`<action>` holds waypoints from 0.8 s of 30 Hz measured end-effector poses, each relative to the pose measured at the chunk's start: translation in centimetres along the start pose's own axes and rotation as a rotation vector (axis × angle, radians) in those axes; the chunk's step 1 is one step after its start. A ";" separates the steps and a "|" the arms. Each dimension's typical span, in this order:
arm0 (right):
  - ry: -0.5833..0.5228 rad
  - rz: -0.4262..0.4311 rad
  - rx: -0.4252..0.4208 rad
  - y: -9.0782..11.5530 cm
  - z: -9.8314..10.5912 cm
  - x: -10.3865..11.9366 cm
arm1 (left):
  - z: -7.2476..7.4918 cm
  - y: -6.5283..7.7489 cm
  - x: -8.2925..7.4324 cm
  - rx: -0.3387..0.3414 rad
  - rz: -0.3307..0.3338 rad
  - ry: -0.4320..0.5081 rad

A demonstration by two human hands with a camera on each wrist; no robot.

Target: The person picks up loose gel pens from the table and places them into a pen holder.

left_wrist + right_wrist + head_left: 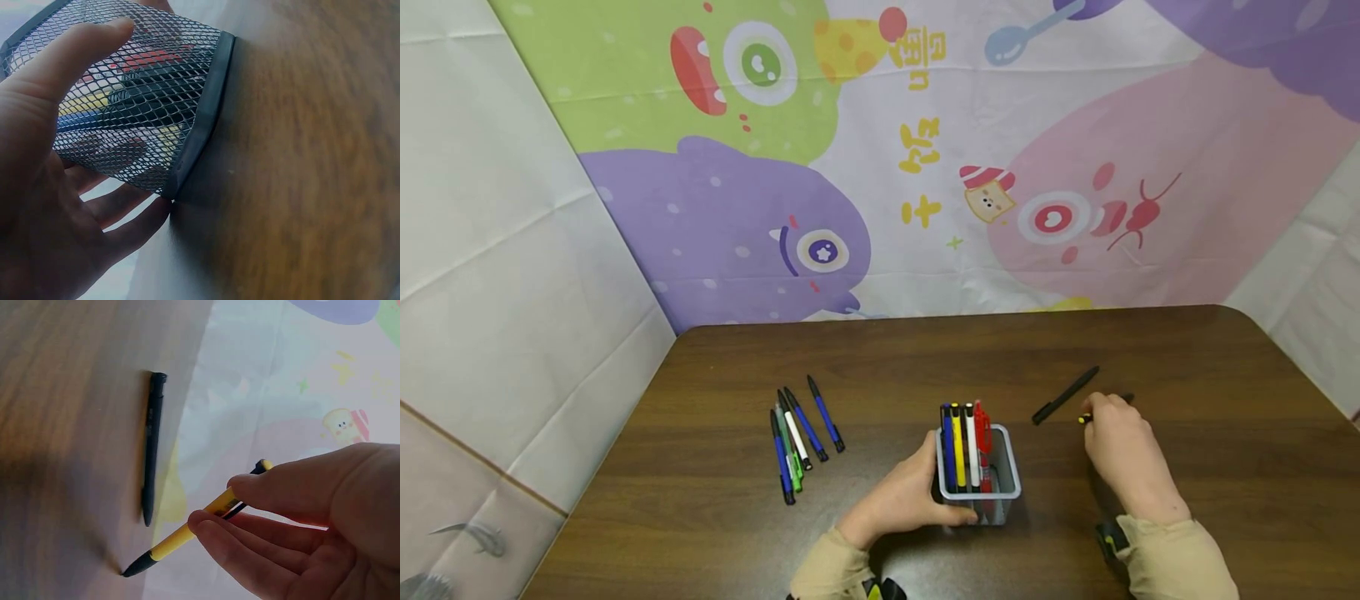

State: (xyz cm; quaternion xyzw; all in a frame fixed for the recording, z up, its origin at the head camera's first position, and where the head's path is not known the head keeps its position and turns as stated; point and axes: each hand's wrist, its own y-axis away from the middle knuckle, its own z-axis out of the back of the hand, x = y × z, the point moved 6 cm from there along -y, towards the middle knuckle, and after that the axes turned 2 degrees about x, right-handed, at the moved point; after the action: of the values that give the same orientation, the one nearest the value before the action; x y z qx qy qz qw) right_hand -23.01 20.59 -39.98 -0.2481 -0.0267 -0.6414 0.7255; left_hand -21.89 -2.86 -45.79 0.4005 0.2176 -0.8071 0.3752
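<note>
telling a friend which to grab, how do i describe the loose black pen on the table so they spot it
On the brown wood-grain table, look right of the rectangular mesh pen holder with a grey rim. The slim black pen lies there slanting, its tip toward the far right. It is black all over, unlike the yellow-and-black pen pinched in the right grip.

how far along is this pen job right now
Looks done: a blue pen, yellow pen, white pen and red pen stand in the mesh holder, which the left hand holds.
In hand: the right hand pinches another yellow pen, outside the holder.
Probably left: the black pen lying near the right hand, and the loose group of pens on the table's left side.
</note>
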 end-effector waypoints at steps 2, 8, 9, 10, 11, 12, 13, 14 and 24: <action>0.000 0.009 -0.027 0.0 0.3 0.2 | 0.0 0.0 0.0 -0.003 -0.003 -0.013; -0.001 0.031 -0.063 0.0 1.2 0.7 | 0.0 0.0 0.0 0.020 0.019 0.028; -0.002 0.033 -0.068 0.0 1.3 0.8 | 0.0 0.0 0.0 0.023 0.023 0.037; -0.002 0.035 -0.072 0.0 1.4 0.8 | 0.0 0.0 0.0 0.025 0.024 0.040; -0.002 0.035 -0.074 0.0 1.5 0.9 | 0.0 0.0 0.0 0.026 0.024 0.043; -0.003 0.034 -0.079 0.1 1.6 1.0 | 0.0 0.0 0.0 0.027 0.024 0.045; -0.004 0.036 -0.088 0.1 1.7 1.0 | 0.0 0.0 0.0 0.025 0.023 0.039; -0.007 0.039 -0.100 0.1 1.9 1.1 | 0.0 0.0 -0.1 0.022 0.020 0.032; -0.013 0.044 -0.168 0.2 3.1 1.7 | 0.1 0.0 -0.2 -0.014 -0.012 -0.042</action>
State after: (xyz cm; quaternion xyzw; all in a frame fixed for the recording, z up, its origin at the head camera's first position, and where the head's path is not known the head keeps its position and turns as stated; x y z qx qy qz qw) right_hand -21.64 20.24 -36.66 -0.3126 0.0281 -0.6238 0.7158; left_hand -21.87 -2.83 -45.58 0.3796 0.2179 -0.8161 0.3774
